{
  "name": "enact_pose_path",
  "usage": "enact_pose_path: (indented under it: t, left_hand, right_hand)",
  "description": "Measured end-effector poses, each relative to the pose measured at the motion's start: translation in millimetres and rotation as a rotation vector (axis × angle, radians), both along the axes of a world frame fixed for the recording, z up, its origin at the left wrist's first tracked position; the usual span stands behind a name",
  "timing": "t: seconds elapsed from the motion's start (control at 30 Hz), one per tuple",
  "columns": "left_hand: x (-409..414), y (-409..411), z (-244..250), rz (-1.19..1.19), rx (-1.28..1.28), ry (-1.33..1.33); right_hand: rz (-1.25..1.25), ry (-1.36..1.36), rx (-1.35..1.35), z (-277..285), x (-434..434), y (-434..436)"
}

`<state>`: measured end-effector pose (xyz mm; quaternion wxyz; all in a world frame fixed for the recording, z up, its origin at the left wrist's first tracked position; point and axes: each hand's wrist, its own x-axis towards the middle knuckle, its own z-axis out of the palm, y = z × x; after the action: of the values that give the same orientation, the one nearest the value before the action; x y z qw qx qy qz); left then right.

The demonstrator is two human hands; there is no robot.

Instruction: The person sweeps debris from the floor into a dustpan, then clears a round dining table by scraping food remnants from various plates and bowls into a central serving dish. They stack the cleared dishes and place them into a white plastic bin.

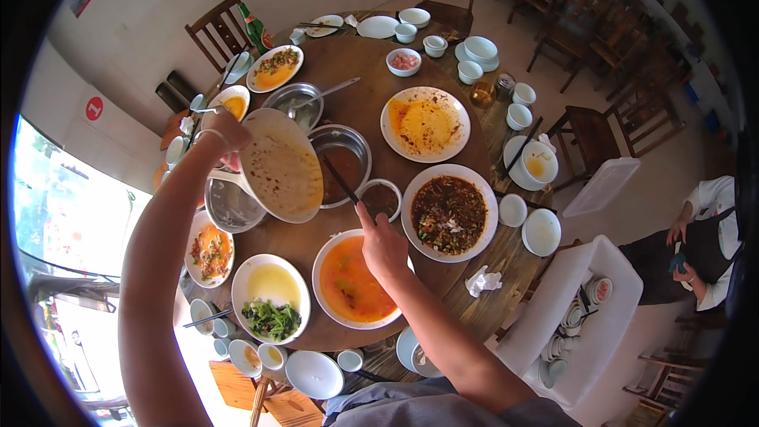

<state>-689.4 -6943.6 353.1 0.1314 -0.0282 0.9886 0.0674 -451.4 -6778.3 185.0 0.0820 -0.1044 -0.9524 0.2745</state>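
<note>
My left hand [228, 135] grips an oval white plate [281, 169], tilted steeply and smeared with sauce and brown bits. In my right hand [384, 249] is a pair of dark chopsticks [340, 179], tips just right of the plate's lower face. Under them sits a steel bowl [356, 151] with brownish liquid. A small bowl of dark sauce [379, 198] is near my right fingertips. Below my right wrist lies a bowl of orange soup [353, 284]; a bowl of dark broth [450, 213] stands to its right. Below the held plate is an emptied-looking steel basin [234, 204].
Used plates and bowls ring the round wooden turntable [356, 71]. A green bottle [255, 28] stands at the far left. At right, a white plastic tub [611, 284] holds stacked dishes. Beyond it a person in an apron [664, 255] holds something teal. A crumpled tissue [483, 280] lies on the table.
</note>
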Motion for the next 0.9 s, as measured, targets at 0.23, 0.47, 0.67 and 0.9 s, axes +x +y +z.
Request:
enact_pose_path:
  t: [0.23, 0.47, 0.67, 0.9]
  left_hand:
    - [21, -84, -76, 0.240, 1.087, -0.246]
    - [57, 115, -158, 0.520, 1.516, -0.364]
    - [55, 205, -202, 0.657, 1.531, -0.298]
    - [53, 241, -224, 0.818, 1.472, -0.283]
  right_hand:
    - [-0.181, 0.351, -0.591, -31, 3, 60]
    - [-0.505, 0.215, -1.320, -7, 50, 142]
    - [-0.522, 0.175, -1.217, -17, 113, 163]
    - [-0.718, 0.214, -0.861, -65, 151, 160]
